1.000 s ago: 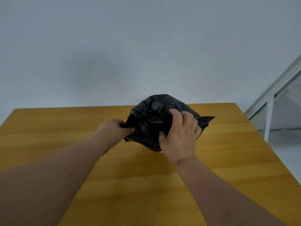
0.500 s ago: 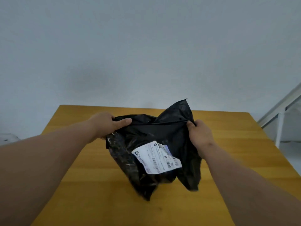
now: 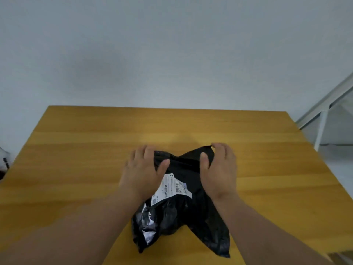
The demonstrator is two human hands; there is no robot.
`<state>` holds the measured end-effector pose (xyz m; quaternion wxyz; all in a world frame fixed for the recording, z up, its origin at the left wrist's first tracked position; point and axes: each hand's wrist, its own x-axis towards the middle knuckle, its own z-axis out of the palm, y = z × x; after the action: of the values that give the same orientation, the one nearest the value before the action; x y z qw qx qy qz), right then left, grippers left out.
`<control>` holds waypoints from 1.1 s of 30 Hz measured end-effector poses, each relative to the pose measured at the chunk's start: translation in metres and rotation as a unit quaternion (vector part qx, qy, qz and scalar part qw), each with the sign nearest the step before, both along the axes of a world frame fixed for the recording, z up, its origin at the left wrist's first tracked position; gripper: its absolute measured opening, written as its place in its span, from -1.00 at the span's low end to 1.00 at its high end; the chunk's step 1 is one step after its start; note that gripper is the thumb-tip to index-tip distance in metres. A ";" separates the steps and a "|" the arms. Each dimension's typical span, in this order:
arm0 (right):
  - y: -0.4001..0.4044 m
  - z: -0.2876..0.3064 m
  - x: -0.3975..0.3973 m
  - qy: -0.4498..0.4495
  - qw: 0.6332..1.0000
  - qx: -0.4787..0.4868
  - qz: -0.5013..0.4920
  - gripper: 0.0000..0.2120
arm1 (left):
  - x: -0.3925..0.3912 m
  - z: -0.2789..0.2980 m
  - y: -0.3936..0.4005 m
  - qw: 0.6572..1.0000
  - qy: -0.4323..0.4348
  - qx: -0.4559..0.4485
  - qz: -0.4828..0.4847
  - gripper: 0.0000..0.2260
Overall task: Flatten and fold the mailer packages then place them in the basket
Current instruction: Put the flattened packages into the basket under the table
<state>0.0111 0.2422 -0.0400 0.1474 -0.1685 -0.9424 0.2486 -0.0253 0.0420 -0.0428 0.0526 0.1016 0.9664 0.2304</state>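
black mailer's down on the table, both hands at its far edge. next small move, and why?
Probably sweep both palms toward the body to press it flat: the black mailer lies on the table crumpled and puffy, while the left hand and right hand hold only its far edge.

My feed is evenly lit and fairly dim, a soft, cool light with no hard source I can place. The wall (image 3: 172, 50) reads flat grey-blue, darkening slightly toward the corners. On the worktop (image 3: 76, 142) there is a pale, diffuse sheen across the far middle, and only faint, soft shadow under the forearms. The black mailer (image 3: 183, 213) swallows detail, save for a few glossy highlights at its near left. Its white label (image 3: 172, 188) is too soft for me to read. The wide lens bends the worktop edges outward, and the forearms near the bottom look smeared and stretched.
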 end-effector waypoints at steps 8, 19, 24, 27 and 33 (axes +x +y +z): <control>-0.023 -0.063 0.039 -0.275 0.938 0.091 0.192 -0.14 | 0.036 -0.064 0.013 0.977 -0.157 -0.110 -0.097 -0.21; 0.015 -0.114 0.041 -0.285 0.926 0.165 0.186 -0.22 | 0.044 -0.103 0.027 0.970 -0.134 -0.163 -0.120 -0.22; 0.021 -0.133 0.038 -0.249 0.939 0.149 0.185 -0.22 | 0.044 -0.115 0.035 0.971 -0.120 -0.173 -0.111 -0.24; 0.021 -0.141 0.037 -0.228 0.946 0.135 0.184 -0.25 | 0.043 -0.121 0.036 0.969 -0.113 -0.188 -0.118 -0.22; 0.022 -0.141 0.034 -0.229 0.946 0.138 0.182 -0.22 | 0.039 -0.120 0.037 0.964 -0.125 -0.199 -0.125 -0.21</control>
<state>0.0454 0.2638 -0.1811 -0.0981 -0.0244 -0.9905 0.0935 0.0139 0.0793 -0.1624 0.2208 0.1794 0.9580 0.0363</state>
